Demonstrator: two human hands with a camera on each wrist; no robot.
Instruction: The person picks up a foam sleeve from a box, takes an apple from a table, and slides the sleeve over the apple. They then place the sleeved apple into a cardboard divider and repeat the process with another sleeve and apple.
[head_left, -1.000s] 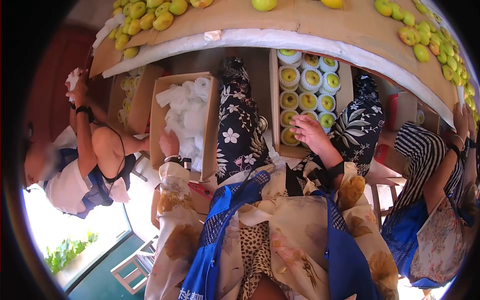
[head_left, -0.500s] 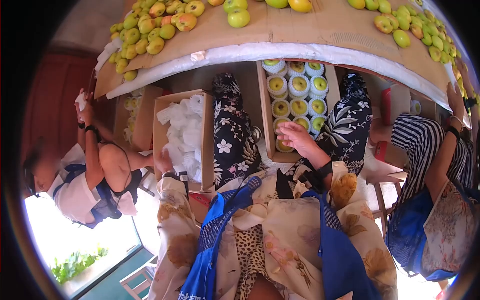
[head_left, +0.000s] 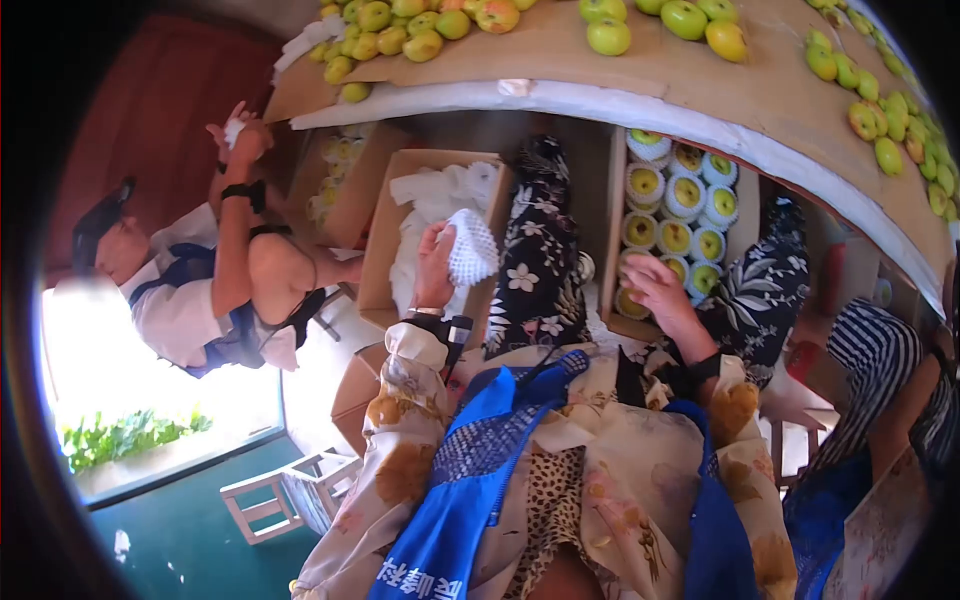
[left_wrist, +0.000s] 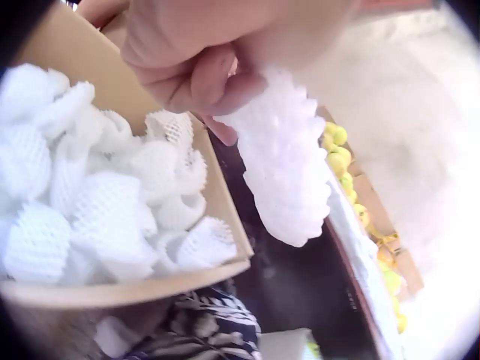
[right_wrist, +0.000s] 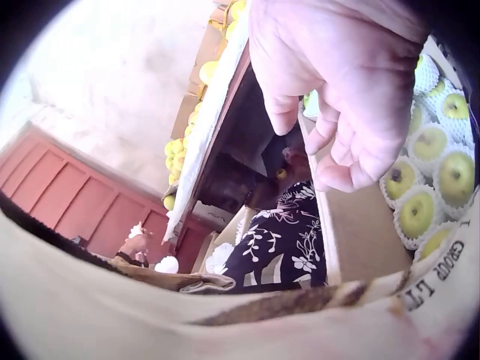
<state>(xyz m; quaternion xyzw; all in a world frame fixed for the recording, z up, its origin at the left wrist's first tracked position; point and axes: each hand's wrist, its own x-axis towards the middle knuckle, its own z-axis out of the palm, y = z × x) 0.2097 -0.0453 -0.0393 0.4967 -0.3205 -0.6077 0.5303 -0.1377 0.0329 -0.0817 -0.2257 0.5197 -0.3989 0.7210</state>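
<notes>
My left hand [head_left: 433, 268] pinches a white foam net sleeve [head_left: 472, 248] over a cardboard box of loose foam nets. In the left wrist view the sleeve [left_wrist: 283, 169] hangs from my curled fingers and thumb, to the right of the heaped foam nets [left_wrist: 105, 202]. My right hand [head_left: 665, 295] is held over the near end of a second cardboard box [right_wrist: 356, 232], where netted apples [head_left: 675, 238] stand in rows. In the right wrist view that hand [right_wrist: 345, 97] has loosely bent fingers and holds nothing.
A cardboard-covered table [head_left: 560, 60] with loose green-yellow apples [head_left: 422, 46] spans the far side, its white edge [head_left: 640, 105] above both boxes. Patterned trouser legs [head_left: 535, 250] flank the apple box. Another person [head_left: 240, 250] sits at left, and striped trousers [head_left: 875, 350] show at right.
My left hand has come up out of the foam-net box with a foam net sleeve. My right hand stays at the apple box. The head view has swung left.
</notes>
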